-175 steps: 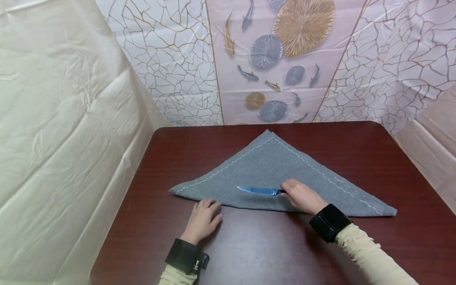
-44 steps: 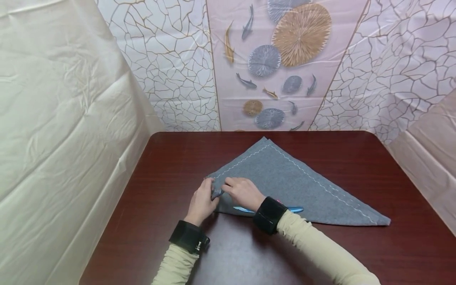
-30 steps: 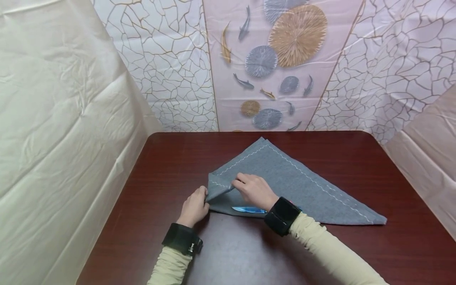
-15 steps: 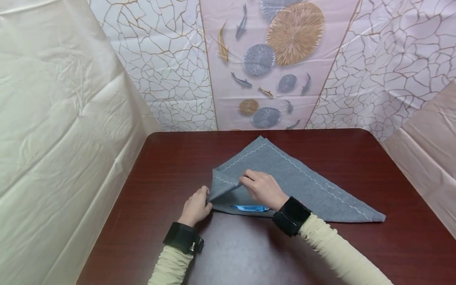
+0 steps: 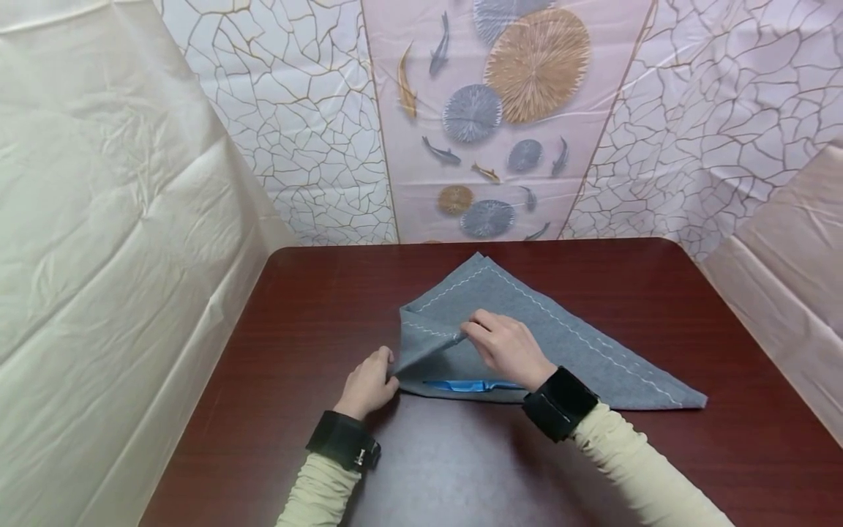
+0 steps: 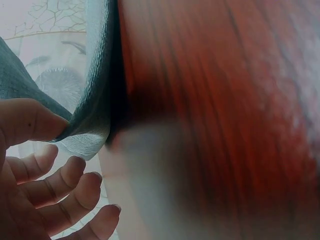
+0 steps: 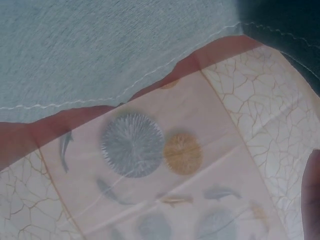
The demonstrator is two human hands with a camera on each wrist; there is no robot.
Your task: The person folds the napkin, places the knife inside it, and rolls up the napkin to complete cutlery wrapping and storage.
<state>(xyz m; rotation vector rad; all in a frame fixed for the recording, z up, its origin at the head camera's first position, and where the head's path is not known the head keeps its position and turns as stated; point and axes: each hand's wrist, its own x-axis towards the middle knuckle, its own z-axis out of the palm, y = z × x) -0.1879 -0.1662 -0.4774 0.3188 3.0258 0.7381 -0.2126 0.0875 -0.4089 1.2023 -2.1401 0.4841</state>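
A grey cloth (image 5: 540,337) with white stitching lies folded into a triangle on the dark red table, its left corner lifted and turned inward. My right hand (image 5: 507,348) pinches that corner and holds it raised over the cloth. At the fold's lower left, my left hand (image 5: 369,384) pinches the cloth's edge between thumb and index finger; in the left wrist view the other fingers (image 6: 82,192) are spread below. A knife with a blue blade (image 5: 461,386) lies along the cloth's near edge, beneath the raised flap; its handle is hidden behind my right hand and wrist.
The table (image 5: 316,300) has a rounded far edge. Behind it hangs a patterned curtain (image 5: 454,176) with fish and round motifs. A pale cover (image 5: 132,256) slopes along the left side and a pinkish one (image 5: 784,256) along the right.
The knife, earlier in my right hand, now lies on the cloth. Both hands took hold of the left corner, and my right hand has drawn it rightward, turning the flap inward.
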